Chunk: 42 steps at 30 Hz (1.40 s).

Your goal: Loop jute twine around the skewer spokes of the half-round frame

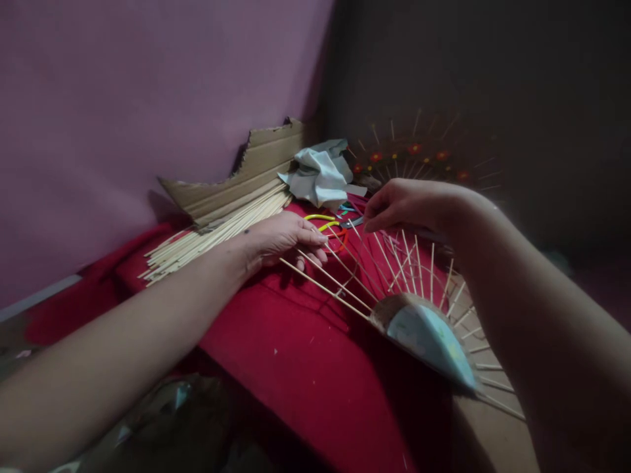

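Observation:
A half-round base (428, 338) with a pale blue patterned face lies on the red cloth (305, 355), and thin wooden sticks fan out from its curved edge. My left hand (296, 240) is closed on one of the sticks near its outer end, at the fan's left side. A thin strand runs across some sticks. Over the far side of the fan, my right hand (389, 203) has its fingers pinched together; what they hold, if anything, is too small to make out. Yellow-handled pliers (328, 222) lie between the hands.
Behind my left hand lies a bundle of loose sticks (217, 236) against torn cardboard (231, 190). A crumpled pale cloth (320, 176) sits behind the pliers. Another stick fan with red flowers (414, 150) stands at the back. A purple wall rises on the left.

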Motion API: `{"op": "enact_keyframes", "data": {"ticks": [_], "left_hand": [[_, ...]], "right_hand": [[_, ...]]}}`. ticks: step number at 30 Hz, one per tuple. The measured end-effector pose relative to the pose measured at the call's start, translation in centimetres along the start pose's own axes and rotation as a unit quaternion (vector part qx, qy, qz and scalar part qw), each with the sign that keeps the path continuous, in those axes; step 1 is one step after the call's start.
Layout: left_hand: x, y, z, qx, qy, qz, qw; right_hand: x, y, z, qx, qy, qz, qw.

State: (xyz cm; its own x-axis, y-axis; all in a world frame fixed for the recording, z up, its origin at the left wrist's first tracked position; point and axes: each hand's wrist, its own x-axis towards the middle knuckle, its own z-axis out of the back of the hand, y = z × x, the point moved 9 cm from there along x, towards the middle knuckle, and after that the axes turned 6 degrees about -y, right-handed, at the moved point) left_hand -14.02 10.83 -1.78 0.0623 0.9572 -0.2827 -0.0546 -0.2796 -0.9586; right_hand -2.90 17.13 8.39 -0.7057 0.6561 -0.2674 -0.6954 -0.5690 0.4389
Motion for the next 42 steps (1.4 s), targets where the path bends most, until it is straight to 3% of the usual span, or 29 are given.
{"op": "enact_keyframes", "data": {"ticks": [3, 6, 10, 13, 18, 23, 28, 32, 36, 42], "left_hand": [[-0.1, -0.2, -0.2, -0.019, 0.007, -0.002, 1.0], [-0.2, -0.2, -0.3, -0.021, 0.015, -0.004, 1.0], [-0.3, -0.1, -0.4, -0.008, 0.012, 0.001, 1.0], [-0.2, 0.0, -0.5, -0.012, 0.011, 0.005, 1.0], [-0.4, 0.0, -0.5, -0.021, 0.005, 0.013, 1.0], [-0.5, -0.4, -0.6, -0.023, 0.01, -0.004, 1.0], [-0.4, -0.3, -0.6, -0.019, 0.012, -0.007, 1.0], [-0.3, -0.2, -0.6, -0.01, 0.014, -0.004, 1.0], [-0.1, 0.0, -0.5, 0.003, 0.019, -0.003, 1.0], [0.4, 0.1, 0.0, 0.034, 0.006, -0.007, 0.999]], "right_hand": [[0.8, -0.7, 1.1, 0.0, -0.046, -0.02, 0.999], [1.8, 0.2, 1.2, 0.015, -0.1, 0.009, 0.995], [3.2, 2.2, -0.9, 0.177, -0.081, 0.068, 0.978], [4.2, 3.0, -2.3, 0.21, -0.065, 0.083, 0.972], [5.6, 3.6, -3.1, 0.042, -0.098, 0.091, 0.99], [5.9, 3.9, -3.1, -0.134, -0.148, 0.105, 0.974], [3.5, 3.9, -0.9, -0.161, -0.218, 0.1, 0.957], [1.0, 2.5, 0.7, -0.154, -0.213, 0.076, 0.962], [-1.3, -0.9, 1.8, -0.122, -0.186, 0.02, 0.975], [-4.3, -6.2, 0.9, -0.068, -0.149, -0.053, 0.985]]}}
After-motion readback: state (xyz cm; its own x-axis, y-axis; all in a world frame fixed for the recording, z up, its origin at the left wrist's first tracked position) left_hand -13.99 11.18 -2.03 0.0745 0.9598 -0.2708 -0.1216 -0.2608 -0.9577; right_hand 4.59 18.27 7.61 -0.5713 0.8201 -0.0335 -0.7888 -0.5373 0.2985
